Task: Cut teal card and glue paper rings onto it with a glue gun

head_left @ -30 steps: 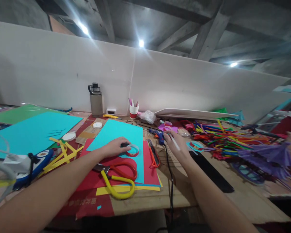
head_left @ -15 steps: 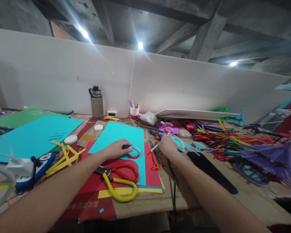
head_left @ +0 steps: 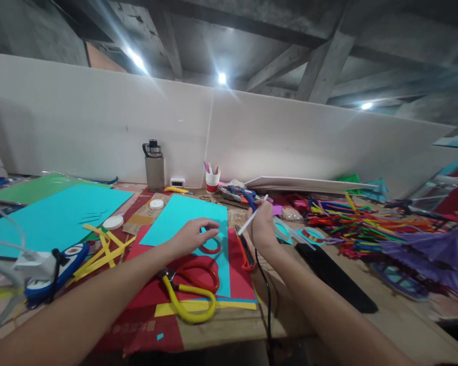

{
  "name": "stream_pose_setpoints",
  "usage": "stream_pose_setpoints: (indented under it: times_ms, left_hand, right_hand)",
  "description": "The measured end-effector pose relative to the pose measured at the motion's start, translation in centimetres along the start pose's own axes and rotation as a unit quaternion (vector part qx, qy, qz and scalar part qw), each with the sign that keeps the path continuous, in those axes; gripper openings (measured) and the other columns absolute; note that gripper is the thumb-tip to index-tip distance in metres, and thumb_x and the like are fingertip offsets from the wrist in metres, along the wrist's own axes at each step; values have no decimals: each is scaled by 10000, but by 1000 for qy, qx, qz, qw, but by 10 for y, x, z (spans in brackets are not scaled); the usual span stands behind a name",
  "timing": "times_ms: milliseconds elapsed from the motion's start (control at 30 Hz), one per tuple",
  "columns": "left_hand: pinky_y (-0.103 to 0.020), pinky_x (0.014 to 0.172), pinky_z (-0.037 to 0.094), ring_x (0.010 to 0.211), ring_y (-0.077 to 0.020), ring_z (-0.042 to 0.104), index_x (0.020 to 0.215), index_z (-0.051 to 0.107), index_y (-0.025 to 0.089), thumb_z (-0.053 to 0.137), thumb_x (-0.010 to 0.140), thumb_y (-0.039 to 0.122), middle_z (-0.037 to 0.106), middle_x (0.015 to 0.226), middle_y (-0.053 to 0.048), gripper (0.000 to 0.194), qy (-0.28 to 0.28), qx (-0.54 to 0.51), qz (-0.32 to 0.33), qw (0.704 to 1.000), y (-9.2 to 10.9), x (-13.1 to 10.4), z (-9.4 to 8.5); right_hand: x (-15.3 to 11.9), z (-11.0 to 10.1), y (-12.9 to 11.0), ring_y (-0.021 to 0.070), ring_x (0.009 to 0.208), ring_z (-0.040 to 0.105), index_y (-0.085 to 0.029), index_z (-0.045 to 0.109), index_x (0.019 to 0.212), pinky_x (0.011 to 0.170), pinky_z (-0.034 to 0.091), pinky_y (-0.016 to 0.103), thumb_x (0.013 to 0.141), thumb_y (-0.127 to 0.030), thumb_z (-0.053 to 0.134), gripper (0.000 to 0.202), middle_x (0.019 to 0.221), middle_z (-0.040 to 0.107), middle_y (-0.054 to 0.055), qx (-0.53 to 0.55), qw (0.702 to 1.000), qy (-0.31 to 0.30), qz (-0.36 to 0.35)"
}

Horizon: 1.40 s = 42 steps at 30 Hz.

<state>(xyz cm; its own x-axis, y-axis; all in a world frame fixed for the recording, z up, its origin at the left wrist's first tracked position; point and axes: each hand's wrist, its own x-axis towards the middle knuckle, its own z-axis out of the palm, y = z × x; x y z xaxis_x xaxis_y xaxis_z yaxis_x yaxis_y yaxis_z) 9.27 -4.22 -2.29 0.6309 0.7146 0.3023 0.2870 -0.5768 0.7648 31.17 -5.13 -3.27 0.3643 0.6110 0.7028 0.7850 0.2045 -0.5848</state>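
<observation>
My left hand (head_left: 196,235) is stretched over a small red paper ring (head_left: 210,250), thumb and fingers apart at its upper edge; whether they touch it I cannot tell. The ring sits on a turquoise sheet (head_left: 189,211), which lies on red paper (head_left: 145,264). My right hand (head_left: 262,224) is closed round a blue glue gun (head_left: 248,195), mostly hidden by the fingers. A white glue stick (head_left: 248,222) slants across in front of that hand, and a black cord (head_left: 267,290) hangs below. Scissors (head_left: 191,290) with red and yellow handles lie nearest me.
An orange-red cutter (head_left: 246,254) lies between my hands. Yellow paper strips (head_left: 101,251) and a blue power strip (head_left: 70,262) are on the left. To the right are a black bar (head_left: 336,277), colourful pipe cleaners (head_left: 366,218) and a purple model (head_left: 423,254). A bottle (head_left: 154,168) stands behind.
My right hand has lifted slightly with the glue gun, which now shows more. My left hand has shifted a little right over the ring, its fingers reaching further out.
</observation>
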Motion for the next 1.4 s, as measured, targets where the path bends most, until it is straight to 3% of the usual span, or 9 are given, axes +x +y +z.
stream_pose_setpoints:
  times_ms: [100, 233, 333, 433, 667, 867, 1000, 1233, 1400]
  left_hand:
    - [-312, 768, 438, 950, -211, 575, 1151, 580, 163, 473, 828, 523, 635, 1088, -102, 495, 34, -208, -74, 975, 17, 0, 9]
    - [-257, 732, 432, 893, -156, 573, 1128, 567, 185, 494, 836, 492, 627, 1028, -65, 430, 73, -431, -80, 896, 26, 2, 17]
    - [-226, 670, 430, 683, -102, 549, 899, 614, 166, 590, 787, 456, 607, 770, -7, 311, 101, -526, -76, 841, 26, 4, 22]
    - [-226, 632, 434, 603, -94, 535, 879, 620, 188, 668, 729, 413, 598, 701, 21, 275, 129, -550, -104, 819, 24, 4, 27]
    - [-228, 690, 442, 759, -130, 603, 932, 667, 153, 726, 676, 275, 678, 886, -42, 290, 182, -520, -95, 829, 25, 3, 29]
    - [-256, 734, 449, 798, -142, 612, 918, 659, 144, 702, 703, 275, 673, 896, -54, 255, 199, -498, -91, 839, 30, 1, 18]
    - [-266, 690, 458, 791, -148, 617, 924, 627, 152, 667, 749, 303, 640, 892, -50, 235, 159, -526, -99, 830, 29, -3, 13]
    - [-264, 665, 470, 771, -137, 594, 935, 607, 137, 645, 779, 262, 615, 909, -67, 204, 85, -548, -96, 826, 24, -7, 13]
    - [-256, 672, 463, 774, -132, 590, 964, 609, 130, 640, 784, 271, 621, 1027, -109, 230, 58, -544, -85, 833, 23, -8, 14]
  right_hand:
    - [-8, 3, -31, 216, 937, 486, -191, 408, 1055, 829, 400, 388, 806, -261, 427, 259, 1021, 490, 88, -5, 1000, 22, -19]
    - [-27, 9, -68, 234, 891, 518, -194, 424, 1081, 791, 422, 393, 807, -259, 484, 288, 988, 525, 102, -13, 996, 30, -79]
    - [-38, 16, -80, 241, 903, 518, -177, 427, 1049, 775, 446, 395, 816, -231, 471, 243, 983, 522, 121, 14, 990, 24, -137]
    - [-46, 22, -81, 241, 936, 497, -163, 419, 1056, 818, 448, 427, 826, -212, 450, 237, 1002, 501, 127, 28, 986, 20, -160]
    - [-62, 26, -78, 237, 978, 472, -191, 409, 1109, 891, 423, 449, 745, -86, 478, 385, 1045, 471, 101, 63, 984, -28, -163]
    - [-56, -2, -82, 211, 874, 519, -202, 478, 1057, 776, 453, 378, 797, -252, 567, 280, 983, 529, 68, 131, 982, -75, -110]
    - [-41, -26, -81, 157, 747, 551, -209, 528, 992, 694, 445, 302, 900, -338, 441, 180, 827, 578, 21, 262, 963, -60, 4]
    - [-22, -38, -69, 122, 609, 552, -213, 496, 960, 629, 443, 269, 908, -394, 439, 196, 660, 592, -24, 436, 896, -41, 69]
    - [-19, -38, -64, 115, 585, 567, -205, 499, 927, 613, 455, 262, 885, -412, 476, 212, 640, 610, -25, 456, 885, -49, 86]
